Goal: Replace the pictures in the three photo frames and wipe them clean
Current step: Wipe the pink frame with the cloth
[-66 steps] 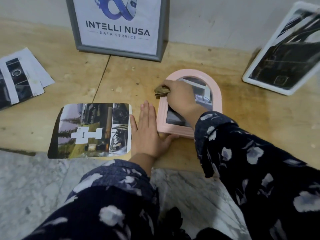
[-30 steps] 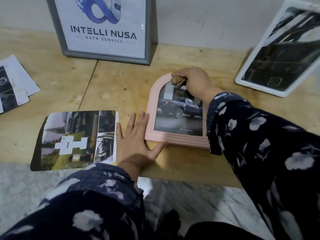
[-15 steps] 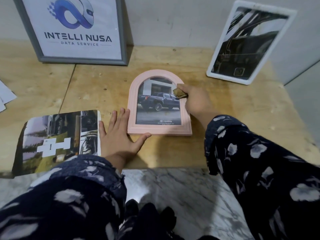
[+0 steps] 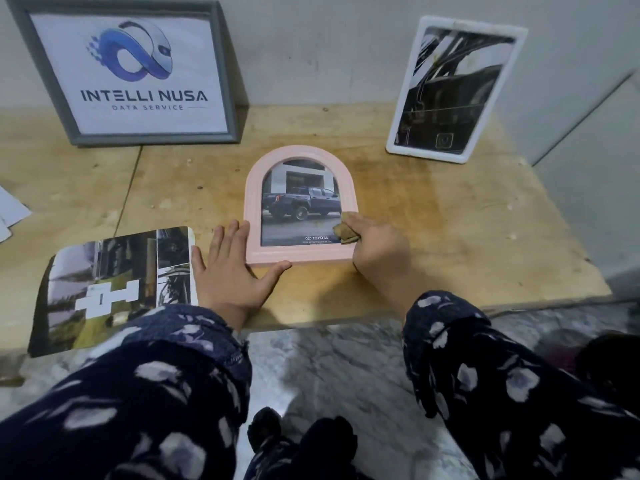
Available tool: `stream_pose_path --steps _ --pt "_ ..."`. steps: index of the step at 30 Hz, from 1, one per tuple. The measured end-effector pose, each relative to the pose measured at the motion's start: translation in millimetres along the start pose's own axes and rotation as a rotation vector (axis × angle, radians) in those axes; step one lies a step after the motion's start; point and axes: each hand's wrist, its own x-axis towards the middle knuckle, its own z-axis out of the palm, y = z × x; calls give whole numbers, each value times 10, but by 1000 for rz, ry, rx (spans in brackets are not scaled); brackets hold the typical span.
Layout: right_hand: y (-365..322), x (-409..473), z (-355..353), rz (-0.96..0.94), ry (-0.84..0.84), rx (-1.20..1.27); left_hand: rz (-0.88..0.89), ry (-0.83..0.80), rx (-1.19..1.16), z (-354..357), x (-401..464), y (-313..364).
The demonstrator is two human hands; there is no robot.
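A pink arched photo frame lies flat on the wooden board, holding a picture of a dark pickup truck. My right hand is shut on a small brown cloth pressed against the frame's lower right corner. My left hand lies flat and open on the board, fingers against the frame's left side and thumb along its bottom edge. A grey frame with a logo sheet leans on the wall at the back left. A white frame with a dark picture leans at the back right.
A loose printed photo sheet lies to the left of my left hand, overhanging the board's front edge. More paper shows at the far left. The wooden board ends at the right; marble floor lies below.
My right hand has carried the cloth from the top of the pink frame down its right side to the lower right corner. My left hand stays against the frame.
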Motion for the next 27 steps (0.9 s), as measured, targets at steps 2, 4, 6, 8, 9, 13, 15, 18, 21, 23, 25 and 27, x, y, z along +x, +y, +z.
stream_pose_path --steps 2,4,6,8,9,13,15,18,21,23,25,27 --pt "-51 -106 -27 -63 155 -47 2 4 -3 -10 -18 30" --pt "-100 -196 10 -101 313 -90 0 6 -6 -3 -20 30" --pt "-150 -281 33 -70 361 -87 -1 6 -3 3 -18 28" --pt "-164 -351 73 -53 373 -79 2 5 2 2 -18 30" --pt "-152 -383 105 -60 389 -78 3 4 2 2 -18 33" --pt "-183 -500 140 -44 405 12 -1 5 2 -3 -23 24" --pt "-211 -528 128 0 395 51 0 2 -2 -6 -27 24" --pt "-256 -497 56 75 416 145 4 -2 -6 -6 -29 27" --pt "-306 -298 -57 225 303 332 4 -11 -5 -10 -21 23" --pt "-274 -26 -91 263 217 394 8 -12 -3 -13 -20 29" --pt "-299 261 -160 221 179 447 10 -4 -14 -12 -14 25" --pt "-358 512 -255 169 142 447 16 1 -21 -8 -22 23"
